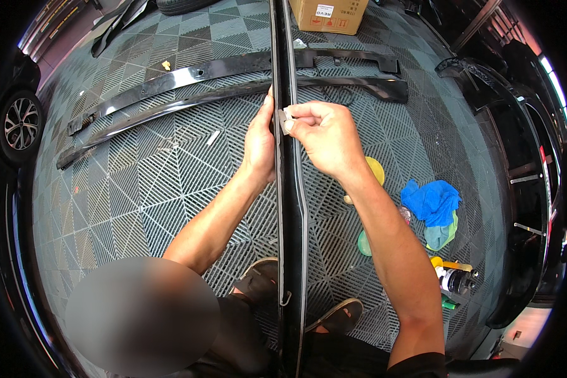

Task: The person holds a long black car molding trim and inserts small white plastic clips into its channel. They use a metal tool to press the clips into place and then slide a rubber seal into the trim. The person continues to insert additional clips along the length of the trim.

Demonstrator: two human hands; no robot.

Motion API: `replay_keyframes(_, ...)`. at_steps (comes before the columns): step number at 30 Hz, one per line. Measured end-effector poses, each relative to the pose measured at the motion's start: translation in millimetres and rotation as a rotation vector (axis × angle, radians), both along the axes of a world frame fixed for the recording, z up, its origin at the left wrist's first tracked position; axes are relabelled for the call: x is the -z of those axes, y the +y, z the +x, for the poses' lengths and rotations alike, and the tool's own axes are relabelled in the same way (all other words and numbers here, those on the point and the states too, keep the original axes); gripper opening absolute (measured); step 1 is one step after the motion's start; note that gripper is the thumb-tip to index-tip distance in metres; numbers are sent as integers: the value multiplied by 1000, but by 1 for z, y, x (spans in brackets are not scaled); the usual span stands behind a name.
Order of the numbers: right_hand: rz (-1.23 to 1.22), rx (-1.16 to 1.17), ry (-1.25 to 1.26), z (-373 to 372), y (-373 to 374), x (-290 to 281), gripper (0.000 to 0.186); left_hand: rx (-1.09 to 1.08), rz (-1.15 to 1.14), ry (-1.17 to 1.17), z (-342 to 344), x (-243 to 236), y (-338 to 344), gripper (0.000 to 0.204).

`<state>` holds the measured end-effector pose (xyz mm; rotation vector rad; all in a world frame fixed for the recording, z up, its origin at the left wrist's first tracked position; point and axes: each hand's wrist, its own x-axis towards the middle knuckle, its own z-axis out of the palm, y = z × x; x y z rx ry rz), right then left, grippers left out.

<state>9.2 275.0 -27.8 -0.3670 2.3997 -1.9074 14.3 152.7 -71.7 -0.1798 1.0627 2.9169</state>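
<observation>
A long, narrow black trim panel [290, 208] with pale edges stands on end before me, running from the top of the head view to the bottom. My left hand [260, 142] grips its left edge; some of the fingers are hidden behind it. On the panel's right side, the thumb and fingers of my right hand [327, 135] pinch a small flat grey piece [284, 123] against the panel's face. What exactly this piece is cannot be made out. Lower down, a small pale hook-shaped bit [286, 298] shows on the panel.
Two long black car trim parts [170, 85] lie across the tiled floor [189, 170]. A cardboard box [327, 16] stands at the far side. On the right are a blue cloth [431, 200], a dark spray bottle [458, 280] and a yellow round thing [375, 169]. A car wheel [22, 125] is at left.
</observation>
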Motion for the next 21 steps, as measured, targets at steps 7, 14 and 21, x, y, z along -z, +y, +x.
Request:
replay_keyframes(7, 61, 4, 4, 5, -1, -7, 23, -10, 3, 16, 1, 2, -2, 51)
replay_keyframes(14, 24, 3, 18, 9, 0, -4, 22, -9, 2, 16, 4, -5, 0, 49)
replay_keyframes(21, 12, -10, 14, 13, 3, -6, 23, -13, 11, 0, 5, -4, 1, 50)
